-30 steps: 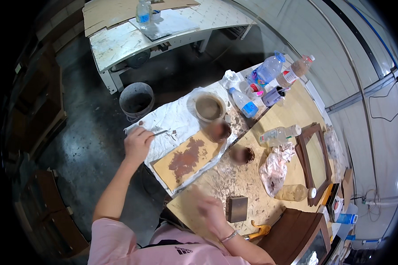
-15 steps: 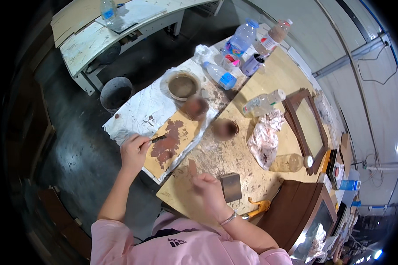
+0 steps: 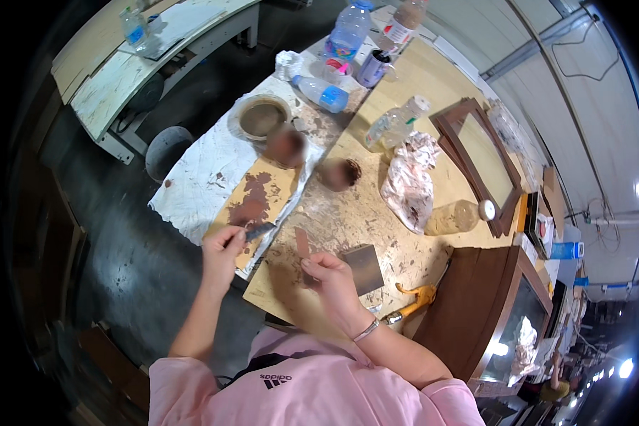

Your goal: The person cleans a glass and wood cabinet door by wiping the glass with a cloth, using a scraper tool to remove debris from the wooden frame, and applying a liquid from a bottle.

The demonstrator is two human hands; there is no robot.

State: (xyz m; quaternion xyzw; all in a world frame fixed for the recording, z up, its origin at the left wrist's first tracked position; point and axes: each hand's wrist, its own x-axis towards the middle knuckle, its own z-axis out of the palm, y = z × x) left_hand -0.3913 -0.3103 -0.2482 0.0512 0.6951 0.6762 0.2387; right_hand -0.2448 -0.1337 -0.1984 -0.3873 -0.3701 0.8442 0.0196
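My left hand (image 3: 221,253) grips a small putty knife (image 3: 257,231) whose blade lies on a tan board smeared with brown paste (image 3: 257,201). My right hand (image 3: 330,278) pinches a thin flat brown scraper (image 3: 301,242) held upright over the stained wooden bench (image 3: 376,213). A square grey metal plate (image 3: 364,268) lies on the bench just right of that hand.
A white sheet (image 3: 206,174) covers the bench's left end under the board. Beyond stand a round tub of paste (image 3: 262,118), two brown lumps, several plastic bottles (image 3: 348,32), crumpled foil (image 3: 409,183), a wooden frame (image 3: 479,160), an orange-handled tool (image 3: 415,298). A grey bucket (image 3: 167,149) is on the floor.
My left hand with the putty knife has drawn back from the white sheet to the near end of the paste board. My right hand has lifted the brown scraper up.
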